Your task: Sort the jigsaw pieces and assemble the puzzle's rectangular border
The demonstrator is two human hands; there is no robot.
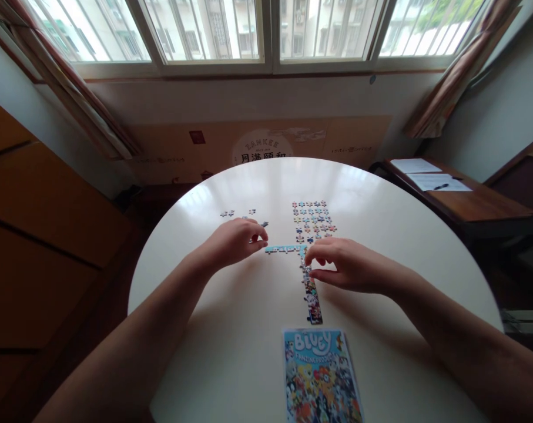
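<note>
My left hand (237, 239) is over the table with its fingers curled and thumb and forefinger close together. Its fingertips are by the left end of a joined row of blue jigsaw pieces (284, 249); whatever is between them is too small to tell. My right hand (348, 264) is bent in a pinch at the upper part of a joined column of jigsaw pieces (311, 299), partly covering it. Row and column meet at a corner. Loose jigsaw pieces (310, 220) lie in rows beyond my right hand. Several more loose pieces (227, 213) are scattered beyond my left hand.
A "Bluey" picture sheet (321, 376) lies at the near side of the round white table (222, 364). On the right stands a wooden side table (490, 202) with papers (440, 181) and a pen. A printed box panel (160, 141) is under the window.
</note>
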